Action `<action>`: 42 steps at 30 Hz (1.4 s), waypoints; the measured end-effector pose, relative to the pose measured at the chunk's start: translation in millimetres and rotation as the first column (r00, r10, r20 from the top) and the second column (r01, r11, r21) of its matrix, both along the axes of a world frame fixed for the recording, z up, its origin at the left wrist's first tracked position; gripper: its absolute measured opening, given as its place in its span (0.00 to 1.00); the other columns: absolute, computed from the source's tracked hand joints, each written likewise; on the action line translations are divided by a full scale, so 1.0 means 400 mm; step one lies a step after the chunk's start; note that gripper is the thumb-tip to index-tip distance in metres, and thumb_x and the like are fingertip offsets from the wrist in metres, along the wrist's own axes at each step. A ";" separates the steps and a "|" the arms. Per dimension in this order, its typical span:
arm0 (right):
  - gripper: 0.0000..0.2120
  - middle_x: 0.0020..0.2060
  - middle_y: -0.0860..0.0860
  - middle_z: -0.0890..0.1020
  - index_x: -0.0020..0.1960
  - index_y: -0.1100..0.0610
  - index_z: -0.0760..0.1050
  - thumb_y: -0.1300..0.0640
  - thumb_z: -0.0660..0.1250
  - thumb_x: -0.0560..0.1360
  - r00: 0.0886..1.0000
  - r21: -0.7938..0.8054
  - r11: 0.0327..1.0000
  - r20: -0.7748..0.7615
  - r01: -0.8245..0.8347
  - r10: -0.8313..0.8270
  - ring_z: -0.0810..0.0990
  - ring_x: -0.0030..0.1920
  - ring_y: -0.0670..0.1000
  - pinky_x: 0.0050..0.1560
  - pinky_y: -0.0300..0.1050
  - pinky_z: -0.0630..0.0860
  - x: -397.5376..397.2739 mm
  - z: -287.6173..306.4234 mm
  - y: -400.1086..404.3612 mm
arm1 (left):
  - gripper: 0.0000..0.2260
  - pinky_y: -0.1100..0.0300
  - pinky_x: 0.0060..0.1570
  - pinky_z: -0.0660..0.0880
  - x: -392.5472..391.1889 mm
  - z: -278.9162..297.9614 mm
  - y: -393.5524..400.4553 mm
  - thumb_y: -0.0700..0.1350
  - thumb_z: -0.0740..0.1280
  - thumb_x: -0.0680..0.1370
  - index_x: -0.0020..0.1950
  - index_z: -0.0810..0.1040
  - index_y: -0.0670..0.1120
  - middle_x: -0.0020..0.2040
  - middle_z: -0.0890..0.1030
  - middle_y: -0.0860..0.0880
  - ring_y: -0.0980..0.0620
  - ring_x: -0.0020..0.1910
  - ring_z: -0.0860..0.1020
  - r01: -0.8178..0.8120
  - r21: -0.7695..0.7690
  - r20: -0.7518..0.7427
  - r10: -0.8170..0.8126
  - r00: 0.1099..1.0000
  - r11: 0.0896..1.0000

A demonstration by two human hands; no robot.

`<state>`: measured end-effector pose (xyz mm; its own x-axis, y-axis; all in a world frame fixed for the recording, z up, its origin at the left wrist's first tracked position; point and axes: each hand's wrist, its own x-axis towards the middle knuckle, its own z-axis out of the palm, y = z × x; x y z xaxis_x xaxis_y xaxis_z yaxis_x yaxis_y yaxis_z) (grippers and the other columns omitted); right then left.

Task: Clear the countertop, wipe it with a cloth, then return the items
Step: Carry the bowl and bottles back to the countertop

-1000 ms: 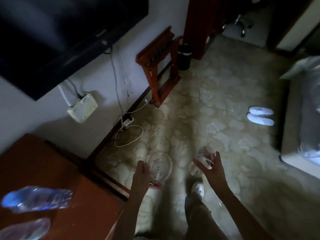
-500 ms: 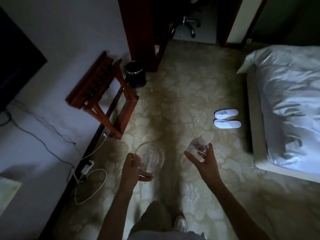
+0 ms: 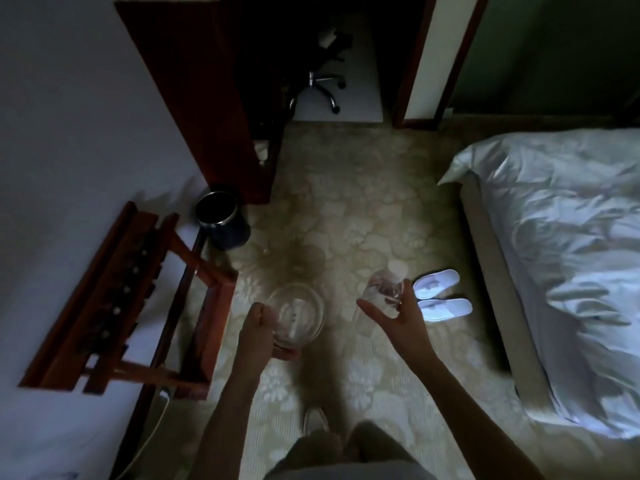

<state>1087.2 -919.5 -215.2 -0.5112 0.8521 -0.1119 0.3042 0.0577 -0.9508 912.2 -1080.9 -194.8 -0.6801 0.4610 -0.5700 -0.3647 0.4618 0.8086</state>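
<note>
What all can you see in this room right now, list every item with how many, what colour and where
glass bowl: one, clear, held over the carpet in the left hand
plastic bottle: one, clear with a pale cap, held in the right hand
slippers: one pair, white, on the carpet beside the bed
bed: one, white rumpled bedding, right side
luggage rack: one, reddish wood, against the left wall
waste bin: one, dark with a metal rim, on the floor beyond the rack
office chair: one, dark with a chrome base, top centre
cable: one, white, on the floor by the left wall
carpet: beige, floral pattern
left hand: grips the bowl's rim
right hand: holds the bottle
</note>
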 end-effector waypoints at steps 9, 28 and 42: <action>0.30 0.53 0.45 0.80 0.61 0.50 0.69 0.45 0.78 0.65 0.986 0.022 0.988 -0.071 0.155 -0.153 0.80 0.54 0.44 0.55 0.42 0.77 -0.360 -0.004 0.510 | 0.13 0.41 0.33 0.81 -0.418 -0.002 0.571 0.48 0.54 0.84 0.57 0.72 0.40 0.48 0.80 0.35 0.40 0.25 0.81 0.116 0.011 -0.095 -0.114 0.989 0.993; 0.35 0.55 0.48 0.81 0.63 0.53 0.71 0.40 0.75 0.61 0.974 0.014 0.996 -0.206 -0.091 0.092 0.80 0.55 0.44 0.53 0.39 0.78 -1.418 0.145 1.647 | 0.14 0.61 0.18 0.76 -1.373 0.062 1.632 0.44 0.56 0.84 0.58 0.76 0.37 0.24 0.81 0.44 0.48 0.18 0.79 -0.099 0.013 -0.138 0.099 0.985 0.995; 0.37 0.57 0.46 0.80 0.65 0.51 0.69 0.39 0.75 0.60 0.866 0.173 0.938 -0.362 -0.300 0.344 0.81 0.55 0.43 0.54 0.39 0.78 -2.209 0.446 2.268 | 0.11 0.56 0.16 0.74 -2.126 0.442 2.190 0.42 0.55 0.84 0.48 0.75 0.41 0.24 0.78 0.41 0.42 0.17 0.76 -0.053 0.154 -0.237 0.089 0.967 0.987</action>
